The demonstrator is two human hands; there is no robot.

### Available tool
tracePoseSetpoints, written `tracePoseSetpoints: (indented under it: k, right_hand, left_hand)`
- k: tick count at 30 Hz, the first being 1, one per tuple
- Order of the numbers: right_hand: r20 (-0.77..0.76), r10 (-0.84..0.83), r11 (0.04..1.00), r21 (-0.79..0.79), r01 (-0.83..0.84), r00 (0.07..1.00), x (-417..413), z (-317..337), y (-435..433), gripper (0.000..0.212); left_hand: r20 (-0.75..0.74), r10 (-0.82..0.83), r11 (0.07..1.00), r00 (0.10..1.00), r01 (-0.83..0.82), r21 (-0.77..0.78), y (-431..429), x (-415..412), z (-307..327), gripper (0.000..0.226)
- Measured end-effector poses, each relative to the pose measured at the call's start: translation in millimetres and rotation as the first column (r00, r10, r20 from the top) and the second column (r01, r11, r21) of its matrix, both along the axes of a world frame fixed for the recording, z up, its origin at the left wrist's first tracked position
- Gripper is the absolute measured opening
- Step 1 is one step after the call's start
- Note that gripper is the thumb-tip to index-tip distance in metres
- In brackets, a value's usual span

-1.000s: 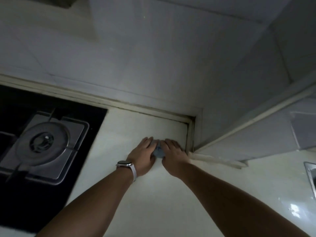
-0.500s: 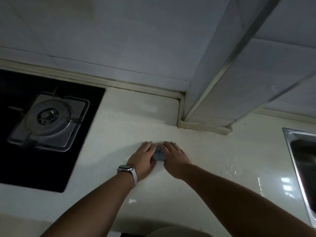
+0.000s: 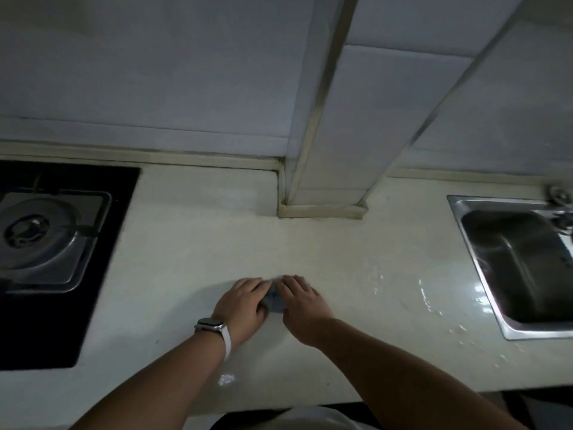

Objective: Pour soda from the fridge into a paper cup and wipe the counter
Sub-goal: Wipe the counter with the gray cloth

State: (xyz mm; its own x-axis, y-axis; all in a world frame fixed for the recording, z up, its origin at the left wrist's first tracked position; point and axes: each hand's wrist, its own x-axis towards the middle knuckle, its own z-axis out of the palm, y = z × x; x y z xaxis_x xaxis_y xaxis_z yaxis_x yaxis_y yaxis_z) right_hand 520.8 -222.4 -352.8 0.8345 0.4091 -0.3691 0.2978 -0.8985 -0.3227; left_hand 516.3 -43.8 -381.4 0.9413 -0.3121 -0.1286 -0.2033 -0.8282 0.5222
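Head view, dim light. Both hands are on the pale counter [image 3: 192, 243], side by side, near its front edge and about midway between hob and sink.

Left hand [image 3: 245, 302]: fingers laid out fairly straight and close together, pressing down on a small blue-grey cloth [image 3: 274, 301]. Right hand [image 3: 302, 305]: same posture, fingers flat on the cloth's other side. Only a strip of cloth shows between the two hands; the rest is hidden beneath them.

Left wrist carries a smartwatch [image 3: 208, 324] on a white band; its face is too dark to read.

Gas hob [image 3: 46, 237], black glass with one burner in view, sits at the left. Stainless sink [image 3: 521, 265] sits at the right. Wet streaks [image 3: 428, 299] glint on the counter between the hands and the sink. A tiled column [image 3: 335, 150] meets the counter behind the hands.
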Motion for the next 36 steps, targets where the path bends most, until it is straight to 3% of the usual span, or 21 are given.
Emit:
tracePoseSetpoints:
  k: [10, 17, 27, 36]
  right_hand:
    - [-0.030, -0.028, 0.999, -0.031, 0.027, 0.999, -29.1, -4.6, -71.7, 0.070]
    - [-0.044, -0.050, 0.997, -0.053, 0.048, 0.998, -41.9, -7.0, -141.7, 0.070]
    - [-0.036, -0.142, 0.988, -0.063, 0.140, 0.989, -68.7, -6.8, -231.1, 0.069]
    - [0.082, -0.079, 0.997, -0.007, 0.080, 0.993, -62.5, -9.5, -232.1, 0.064]
  left_hand:
    - [0.020, -0.052, 0.998, 0.998, 0.051, 0.047, -71.0, -23.0, 1.8, 0.053]
    - [-0.095, -0.123, 0.989, 0.988, 0.130, 0.073, -140.1, -28.8, 8.9, 0.055]
    - [-0.036, -0.294, 0.940, 0.955, 0.295, 0.173, -225.9, -35.9, 10.0, 0.060]
    - [0.013, -0.343, 0.905, 0.939, 0.327, 0.272, -218.7, -14.8, 17.2, 0.044]
